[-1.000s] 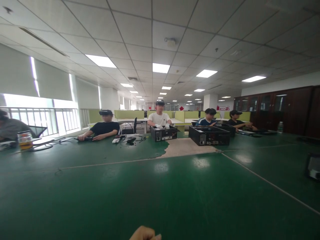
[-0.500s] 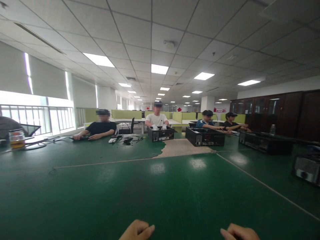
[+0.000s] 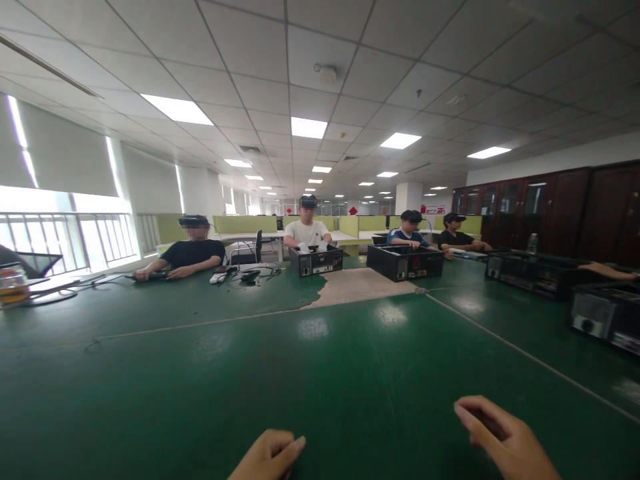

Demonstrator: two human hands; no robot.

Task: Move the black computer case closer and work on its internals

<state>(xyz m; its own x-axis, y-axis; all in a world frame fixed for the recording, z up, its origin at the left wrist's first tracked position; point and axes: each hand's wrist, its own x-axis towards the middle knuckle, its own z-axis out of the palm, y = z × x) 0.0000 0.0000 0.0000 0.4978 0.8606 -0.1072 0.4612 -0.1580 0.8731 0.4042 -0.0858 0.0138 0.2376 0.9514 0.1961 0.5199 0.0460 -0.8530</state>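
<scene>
The left hand (image 3: 267,457) and the right hand (image 3: 505,437) rest curled and empty on the bare green surface (image 3: 320,373), well apart. Nearest computer case (image 3: 603,317) stands far right (out of reach); better to lean over before gripping.

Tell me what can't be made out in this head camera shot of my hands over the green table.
- Left hand: wrist cut off by the bottom edge; curled fingers hide the palm, so its grip is unclear.
- Right hand: partly cut off at the bottom edge; fingers curl, and anything inside is hidden.
- Open computer case across the green table: insides too small to read.
- Case at right: cut off by the right edge.
</scene>
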